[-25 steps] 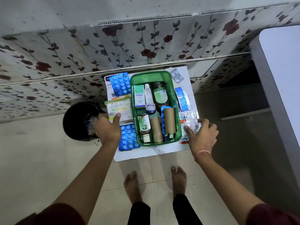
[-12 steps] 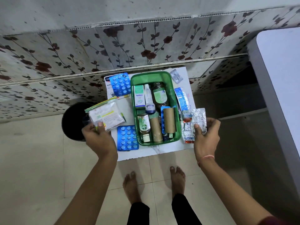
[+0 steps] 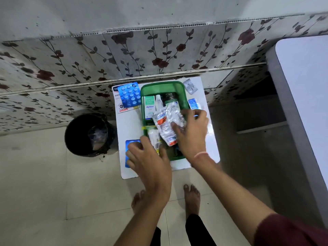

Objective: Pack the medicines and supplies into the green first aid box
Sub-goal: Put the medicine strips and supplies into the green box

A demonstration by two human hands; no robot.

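Both hands now press crinkly foil strips [image 3: 168, 125] into green box [image 3: 163, 87].

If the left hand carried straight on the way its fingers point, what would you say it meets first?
Probably the blue blister pack at the near left of the table: the left hand points up and left over it. How high it hovers is unclear.
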